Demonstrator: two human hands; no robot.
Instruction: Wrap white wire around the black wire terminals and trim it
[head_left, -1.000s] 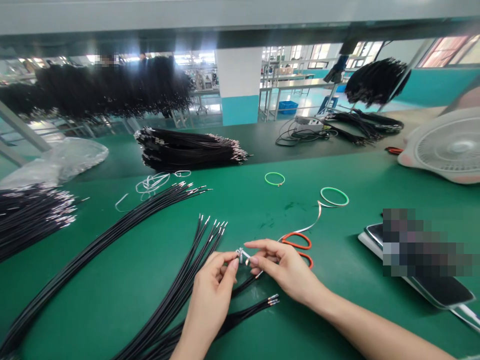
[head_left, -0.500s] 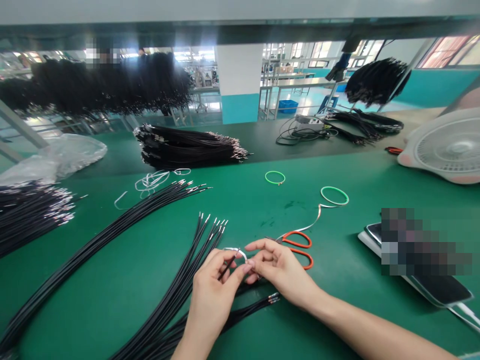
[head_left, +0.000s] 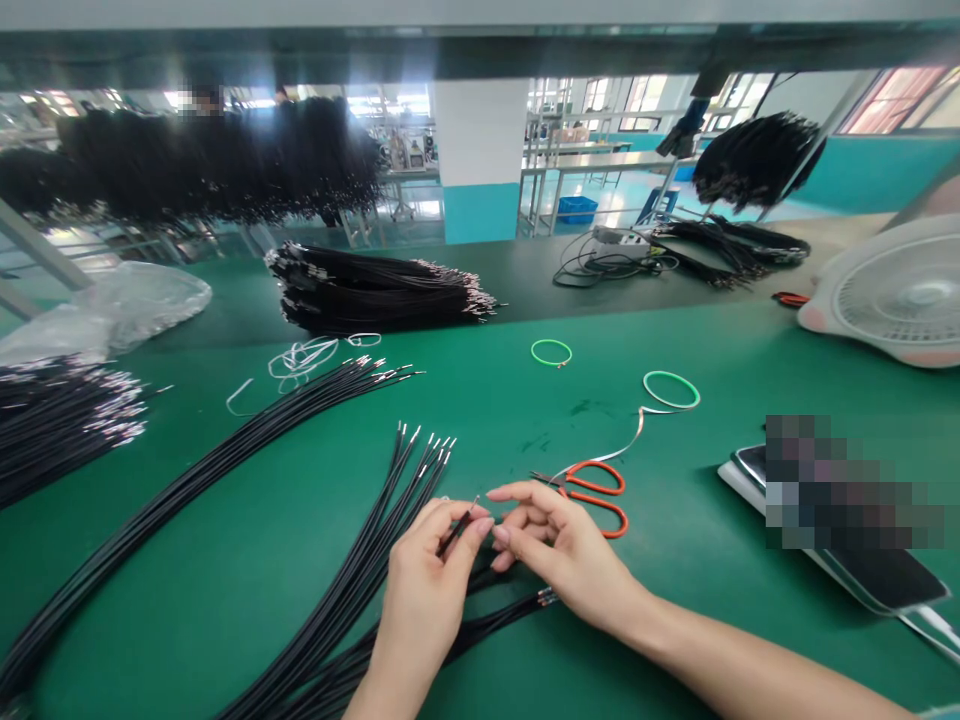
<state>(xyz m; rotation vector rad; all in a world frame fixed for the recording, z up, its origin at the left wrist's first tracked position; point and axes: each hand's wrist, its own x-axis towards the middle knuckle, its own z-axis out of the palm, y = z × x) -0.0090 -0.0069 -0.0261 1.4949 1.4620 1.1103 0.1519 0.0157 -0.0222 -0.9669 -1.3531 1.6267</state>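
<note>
Black wire tip (head_left: 459,530) in left hand (head_left: 427,585), small gap to right hand (head_left: 562,550)

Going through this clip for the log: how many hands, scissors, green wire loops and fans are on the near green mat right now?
Hands: 2 (left hand, right hand)
Orange-handled scissors: 1
Green wire loops: 2 ()
White fan: 1
Total: 6

Our left hand (head_left: 427,585) rises from the bottom edge, fingertips pinched together. Our right hand (head_left: 562,545) reaches in from the lower right, its fingers half curled just beside the left fingertips (head_left: 480,527).
</note>
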